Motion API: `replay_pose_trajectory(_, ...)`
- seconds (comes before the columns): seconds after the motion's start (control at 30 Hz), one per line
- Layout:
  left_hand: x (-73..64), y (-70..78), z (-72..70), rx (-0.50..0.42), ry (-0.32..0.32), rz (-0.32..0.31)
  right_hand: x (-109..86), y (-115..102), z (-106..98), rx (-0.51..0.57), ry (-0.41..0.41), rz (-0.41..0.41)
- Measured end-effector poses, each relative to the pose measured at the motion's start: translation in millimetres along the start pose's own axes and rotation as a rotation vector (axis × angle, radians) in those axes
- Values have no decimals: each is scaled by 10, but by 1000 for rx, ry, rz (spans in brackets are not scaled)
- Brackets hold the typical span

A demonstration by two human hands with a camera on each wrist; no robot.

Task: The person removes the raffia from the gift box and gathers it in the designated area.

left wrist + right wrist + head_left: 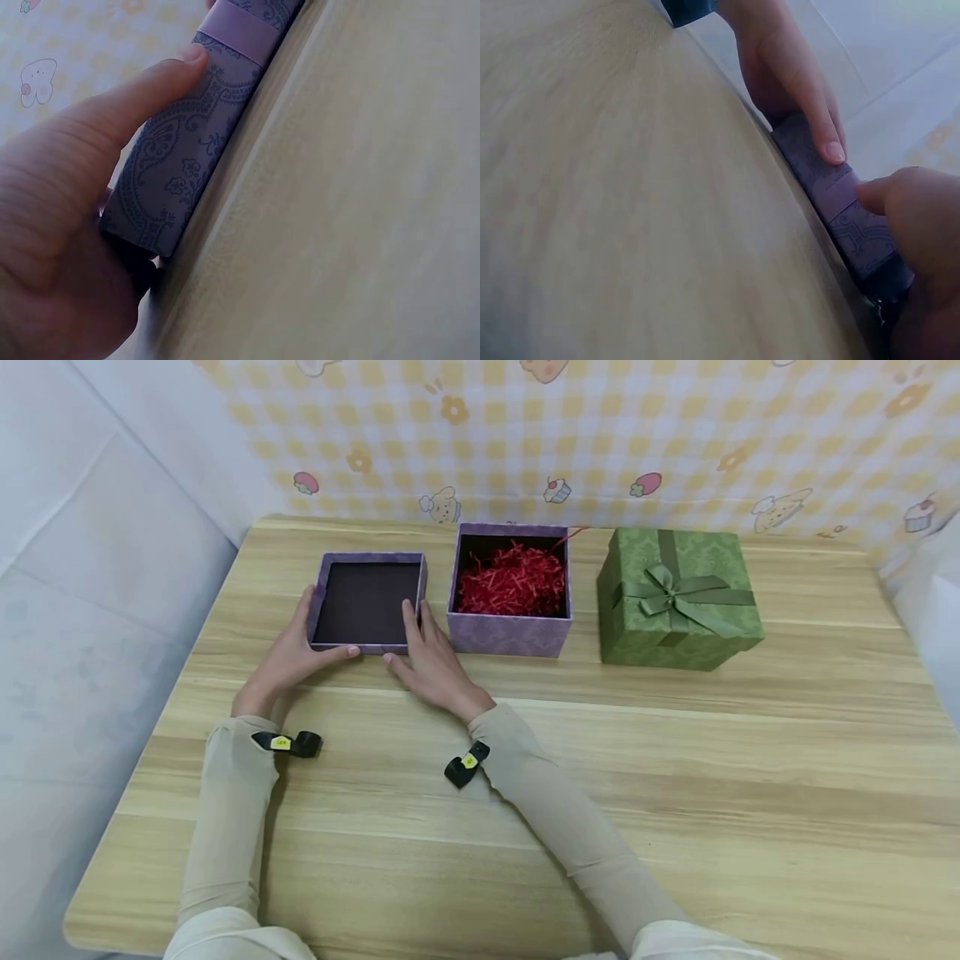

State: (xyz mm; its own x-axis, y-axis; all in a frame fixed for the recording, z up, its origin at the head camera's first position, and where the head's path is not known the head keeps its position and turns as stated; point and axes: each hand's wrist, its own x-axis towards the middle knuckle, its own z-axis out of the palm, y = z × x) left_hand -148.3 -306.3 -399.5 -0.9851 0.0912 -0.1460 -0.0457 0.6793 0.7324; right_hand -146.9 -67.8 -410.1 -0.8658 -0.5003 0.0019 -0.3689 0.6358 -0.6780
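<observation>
An upturned purple box lid (367,606) lies on the table at the left, its dark inside facing up. My left hand (285,656) holds its near left corner, with the thumb along the front wall and the fingers at the left side. On the near right corner, my right hand (435,672) has its thumb at the front and fingers at the right wall. The left wrist view shows a paisley pattern and a lilac ribbon band (240,31) on the lid's wall. To its right stands the open purple box (510,635), filled with red shredded paper (513,581).
A green gift box (678,602) with a ribbon bow stands closed, right of the purple box. Behind the wooden table (600,793) hangs a yellow checked cloth (510,435). A white wall (97,568) borders the left side.
</observation>
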Motion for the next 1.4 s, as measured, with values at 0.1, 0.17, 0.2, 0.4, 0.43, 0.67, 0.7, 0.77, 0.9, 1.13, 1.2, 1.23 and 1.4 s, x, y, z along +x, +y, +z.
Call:
replay_pose_trajectory(0.1,-11,-5,-2,6,-6,-11,-43,-54,-30,14,9,8)
replay_pose_trajectory(0.17,-24,-5,-9,4,-10,-14,-95,-130,-80,19,10,7)
replay_pose_trajectory(0.2,-28,-5,-13,2,-12,-12,-130,-178,-120,23,3,5)
replay_pose_trajectory(0.4,-33,18,-25,-21,-15,5,-466,-449,-590,24,-114,-58)
replay_pose_trajectory(0.43,-37,26,-31,-30,-13,5,-532,-463,-688,24,-125,-81)
replay_pose_trajectory(0.67,-83,158,-105,-93,14,28,-819,-193,-1242,32,219,-333)
replay_pose_trajectory(0.7,-92,184,-112,-94,22,35,-834,-124,-1294,43,280,-337)
replay_pose_trajectory(0.77,-112,239,-122,-92,38,51,-853,13,-1381,63,355,-300)
replay_pose_trajectory(0.9,-149,365,-131,-85,70,102,-904,224,-1474,91,376,-120)
replay_pose_trajectory(1.13,-231,600,-142,-68,98,174,-915,439,-1455,111,343,20)
replay_pose_trajectory(1.2,-250,660,-140,-59,101,188,-912,486,-1440,111,326,45)
replay_pose_trajectory(1.23,-257,687,-137,-55,103,197,-910,509,-1434,111,316,56)
replay_pose_trajectory(1.4,-286,811,-117,-30,111,249,-904,591,-1414,115,271,91)
